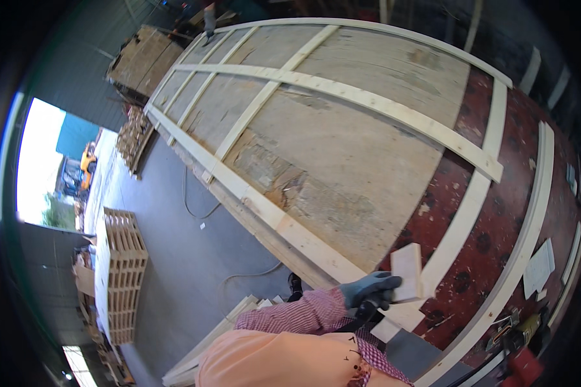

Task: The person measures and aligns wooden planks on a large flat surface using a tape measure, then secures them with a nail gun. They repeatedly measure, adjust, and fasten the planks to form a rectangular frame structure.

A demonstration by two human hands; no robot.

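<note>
My left hand (371,290), in a blue-grey glove with dark fingers, comes in from the lower left in a red-and-white patterned sleeve. It is closed on a small pale wood block (407,271), held upright over the near corner of a large wooden frame (323,248). A dark shape just below that hand is too unclear to name. Another short wood piece (386,330) lies below the frame's corner. My right hand does not show; orange cloth and a checked sleeve fill the lower edge.
Beneath the frame lie worn plywood (342,142) and a dark red tabletop (497,213). A long batten (529,226), white paper (539,267) and a red tool (524,366) are at right. Pallets (124,277) stand left; hoses cross the floor. Someone's hand (209,22) shows at the far end.
</note>
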